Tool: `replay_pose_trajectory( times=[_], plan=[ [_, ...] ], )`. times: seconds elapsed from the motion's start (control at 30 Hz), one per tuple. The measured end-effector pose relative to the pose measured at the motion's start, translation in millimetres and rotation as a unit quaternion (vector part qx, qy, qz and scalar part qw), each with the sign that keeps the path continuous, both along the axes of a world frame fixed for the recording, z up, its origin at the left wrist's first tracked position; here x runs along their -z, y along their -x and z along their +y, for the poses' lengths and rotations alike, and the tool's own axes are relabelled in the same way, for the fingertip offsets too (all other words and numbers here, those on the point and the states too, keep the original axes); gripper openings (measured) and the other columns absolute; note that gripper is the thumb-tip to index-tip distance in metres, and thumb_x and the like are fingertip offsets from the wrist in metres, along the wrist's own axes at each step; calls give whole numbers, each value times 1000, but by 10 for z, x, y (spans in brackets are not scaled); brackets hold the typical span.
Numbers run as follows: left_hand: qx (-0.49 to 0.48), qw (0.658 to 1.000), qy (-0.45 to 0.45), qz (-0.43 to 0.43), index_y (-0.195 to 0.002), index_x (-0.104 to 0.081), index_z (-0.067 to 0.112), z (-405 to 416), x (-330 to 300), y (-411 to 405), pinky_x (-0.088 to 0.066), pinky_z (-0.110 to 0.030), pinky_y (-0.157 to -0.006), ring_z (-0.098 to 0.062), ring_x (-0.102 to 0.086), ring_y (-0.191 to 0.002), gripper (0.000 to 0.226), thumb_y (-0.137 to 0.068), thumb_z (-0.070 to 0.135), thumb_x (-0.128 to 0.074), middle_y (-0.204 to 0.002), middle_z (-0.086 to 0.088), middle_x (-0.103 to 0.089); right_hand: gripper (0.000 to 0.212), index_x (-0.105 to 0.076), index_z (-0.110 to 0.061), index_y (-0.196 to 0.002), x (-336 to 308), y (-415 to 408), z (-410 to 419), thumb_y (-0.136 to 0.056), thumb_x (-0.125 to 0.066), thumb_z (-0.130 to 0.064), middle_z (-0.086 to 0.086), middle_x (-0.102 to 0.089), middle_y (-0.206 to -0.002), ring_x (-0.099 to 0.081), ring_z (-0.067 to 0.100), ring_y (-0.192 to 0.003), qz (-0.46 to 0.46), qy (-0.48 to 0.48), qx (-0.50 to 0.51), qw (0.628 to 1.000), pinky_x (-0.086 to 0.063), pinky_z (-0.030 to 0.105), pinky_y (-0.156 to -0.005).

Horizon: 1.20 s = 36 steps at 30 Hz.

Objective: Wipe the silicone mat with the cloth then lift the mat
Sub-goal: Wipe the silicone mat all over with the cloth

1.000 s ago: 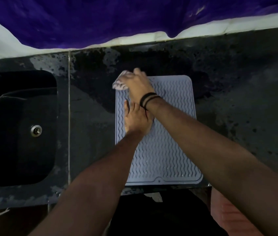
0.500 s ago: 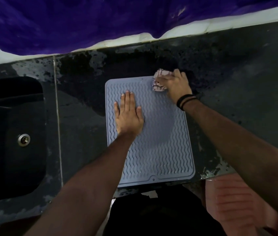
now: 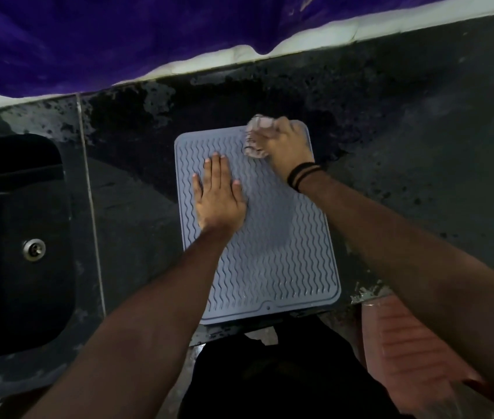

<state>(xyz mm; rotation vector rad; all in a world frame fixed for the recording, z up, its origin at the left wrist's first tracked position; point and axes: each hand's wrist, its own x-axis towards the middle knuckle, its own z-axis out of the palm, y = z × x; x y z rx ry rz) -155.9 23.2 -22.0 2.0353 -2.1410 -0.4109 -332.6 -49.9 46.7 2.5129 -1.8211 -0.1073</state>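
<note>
both hands sit on the mat (image 3: 269, 261): left hand (image 3: 220, 196) flat, right hand (image 3: 288, 146) clutching the cloth (image 3: 254, 137) (blurred).

The left hand (image 3: 220, 196) lies flat, palm down, fingers straight and close together, thumb out to the side, its forearm reaching in from the lower left. The right hand (image 3: 288, 146) is curled into a loose fist around a cloth (image 3: 256, 137), wrist bent, black bands (image 3: 301, 173) circling it.
</note>
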Motion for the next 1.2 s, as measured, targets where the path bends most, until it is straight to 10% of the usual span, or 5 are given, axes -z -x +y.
replay_pose_trajectory(
  times=[0.23, 0.5, 0.87, 1.2],
  plan=[
    [-5, 1000, -8, 0, -164, -9, 14, -7, -6, 9, 5, -47, -128, -18, -1, -159, 65, -106, 40, -17, -172, -3, -3, 29, -65, -17, -114, -155, 334, -113, -91, -48, -21, 10, -63, -114, -41, 35, -115, 22, -12, 151, 988, -33, 44, -89],
    [3, 1000, -20, -23, -164, -12, 11, -19, -33, 4, 3, -48, -128, -19, -1, -159, 66, -104, 40, -11, -172, -5, -6, 48, -41, -19, -142, -5, -500, 89, -94, -37, -12, 1, -39, -150, -33, 33, -130, -19, -47, -31, 998, -28, 46, -102],
    [-4, 1000, 9, 3, -164, -12, 13, 8, 3, 1, 1, -49, -128, -20, -5, -159, 61, -109, 35, -25, -172, -5, -5, 31, -61, -13, -119, -197, 388, -67, -91, -47, -15, 15, -61, -118, -38, 37, -121, 31, -29, 174, 984, -32, 48, -96],
    [-8, 1000, -7, -12, -165, -7, 14, 5, -19, 21, 2, -49, -128, -19, 1, -159, 61, -110, 36, -19, -172, -3, 0, 45, -57, -12, -126, 82, -147, 670, -82, -51, -8, 7, -56, -131, -48, 39, -113, -65, -39, 100, 992, -42, 48, -93]
  ],
)
